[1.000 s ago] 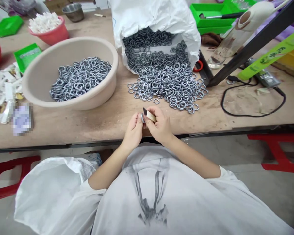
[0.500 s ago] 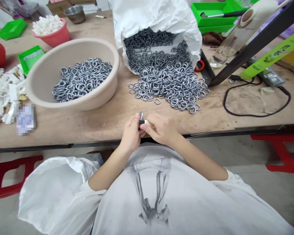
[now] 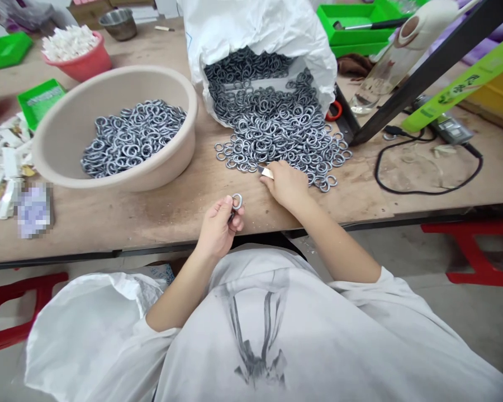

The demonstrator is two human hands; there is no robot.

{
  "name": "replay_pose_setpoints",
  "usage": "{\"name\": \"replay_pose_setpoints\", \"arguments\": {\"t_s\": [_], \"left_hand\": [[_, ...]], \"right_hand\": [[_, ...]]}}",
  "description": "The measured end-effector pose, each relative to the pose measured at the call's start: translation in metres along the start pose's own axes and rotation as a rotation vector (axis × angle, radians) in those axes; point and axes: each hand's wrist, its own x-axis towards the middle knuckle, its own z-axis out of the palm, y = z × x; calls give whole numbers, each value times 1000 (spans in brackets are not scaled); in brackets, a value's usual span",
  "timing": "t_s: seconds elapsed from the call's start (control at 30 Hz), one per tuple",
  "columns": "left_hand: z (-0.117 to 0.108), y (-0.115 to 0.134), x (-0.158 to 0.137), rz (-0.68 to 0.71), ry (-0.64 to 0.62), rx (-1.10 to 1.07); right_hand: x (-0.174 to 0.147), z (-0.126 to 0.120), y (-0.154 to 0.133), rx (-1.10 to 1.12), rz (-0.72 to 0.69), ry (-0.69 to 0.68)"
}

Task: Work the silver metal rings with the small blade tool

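Note:
Between the thumb and fingers of my left hand is a grey ring, held upright above the table's front edge. My right hand is closed on a small blade with a white handle or wrapping, its dark tip pointing left. That hand rests at the front of a pile of grey rings; whether its fingertips also hold a ring is hidden. The pile spills from a white sack lying on its side. To the left, a beige basin holds many similar rings.
At the left are white strips, a green tray and a red bowl of white pieces. A dark metal bar, a clear bottle and a black cable occupy the right. Red-handled scissors lie beside the sack.
My hands were together over the table edge, the blade against the ring. Now my right hand has moved forward and right with the blade to the pile, while my left keeps the ring.

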Motion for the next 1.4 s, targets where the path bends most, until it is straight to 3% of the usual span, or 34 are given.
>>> {"name": "replay_pose_setpoints", "arguments": {"t_s": [0.07, 0.13, 0.23, 0.33, 0.43, 0.53, 0.6, 0.67, 0.9, 1.4], "left_hand": [[-7, 4, 6, 11, 16, 15], [-12, 8, 10, -12, 28, 29], [-15, 8, 13, -9, 38, 77], [-10, 1, 12, 43, 15, 152], [-3, -11, 11, 51, -35, 196], [1, -19, 10, 84, -40, 253], [1, -21, 9, 125, -26, 289], [0, -19, 8, 146, -14, 286], [2, -5, 2, 31, -45, 107], [5, 0, -7, -55, -83, 62]], "right_hand": [[3, -1, 0, 31, -8, -12], [-1, -5, 0, 226, -66, -29], [-15, -11, -6, 794, -186, -191], [-35, -7, -22, 1264, -213, -382], [-49, 7, -43, 1433, -110, -312], [-54, 22, -53, 1342, -22, -67], [-54, 24, -51, 1234, -58, 68], [-53, 18, -44, 1171, -146, 120], [-61, -11, -24, 682, -483, 111], [-67, -14, -25, 539, -536, 81]]}}
